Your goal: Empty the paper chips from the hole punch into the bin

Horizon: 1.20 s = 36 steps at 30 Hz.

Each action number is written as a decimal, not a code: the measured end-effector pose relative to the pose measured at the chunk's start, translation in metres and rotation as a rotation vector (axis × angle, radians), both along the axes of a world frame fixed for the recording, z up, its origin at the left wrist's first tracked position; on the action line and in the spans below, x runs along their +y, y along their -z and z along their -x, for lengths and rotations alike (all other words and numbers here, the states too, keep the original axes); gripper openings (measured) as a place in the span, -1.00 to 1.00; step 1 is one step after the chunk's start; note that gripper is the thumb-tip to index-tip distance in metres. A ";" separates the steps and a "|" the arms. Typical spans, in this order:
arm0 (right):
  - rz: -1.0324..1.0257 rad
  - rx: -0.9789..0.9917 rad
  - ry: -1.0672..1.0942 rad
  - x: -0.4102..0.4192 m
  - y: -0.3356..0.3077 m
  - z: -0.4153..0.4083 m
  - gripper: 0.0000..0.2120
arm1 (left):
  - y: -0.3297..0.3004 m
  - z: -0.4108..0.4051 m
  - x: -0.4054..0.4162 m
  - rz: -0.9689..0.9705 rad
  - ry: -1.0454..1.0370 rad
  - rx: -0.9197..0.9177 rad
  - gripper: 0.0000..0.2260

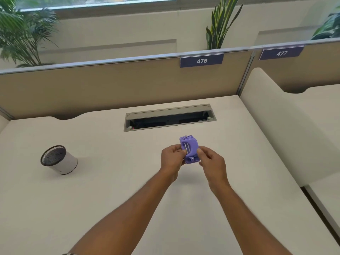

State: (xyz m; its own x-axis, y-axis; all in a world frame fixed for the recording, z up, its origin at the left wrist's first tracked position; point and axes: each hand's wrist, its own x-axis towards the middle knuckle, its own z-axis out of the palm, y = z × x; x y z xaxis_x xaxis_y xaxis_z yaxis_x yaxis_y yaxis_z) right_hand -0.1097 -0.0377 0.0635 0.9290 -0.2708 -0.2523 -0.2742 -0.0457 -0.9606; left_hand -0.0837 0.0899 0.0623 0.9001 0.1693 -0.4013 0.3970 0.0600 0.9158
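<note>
A small purple hole punch [189, 148] is held above the middle of the desk, its top side facing me. My left hand [171, 161] grips its left edge and my right hand [211, 162] grips its right edge. The bin [60, 161], a small white cylinder with a dark mesh inside and a dark rim, stands on the desk far to the left of the hands. No paper chips are visible.
The cream desk [110, 190] has an open cable tray slot [169, 117] behind the hands. A tan partition [92, 89] with tag 476 closes the back; a cream divider [276, 129] stands on the right. Plants [20, 35] stand beyond the partition.
</note>
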 end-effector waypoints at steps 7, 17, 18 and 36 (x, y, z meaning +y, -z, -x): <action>0.150 0.131 -0.009 -0.052 0.015 -0.062 -0.87 | 0.015 -0.047 -0.055 0.032 0.090 0.099 -0.84; 0.190 0.268 0.046 -0.120 0.048 -0.125 -0.83 | 0.031 -0.095 -0.115 0.059 0.350 0.177 -0.80; 0.191 0.271 0.048 -0.124 0.052 -0.130 -0.85 | 0.032 -0.098 -0.119 0.069 0.378 0.176 -0.77; 0.339 0.246 0.071 -0.144 0.072 -0.151 -0.84 | 0.052 -0.109 -0.147 -0.005 0.598 0.074 -0.53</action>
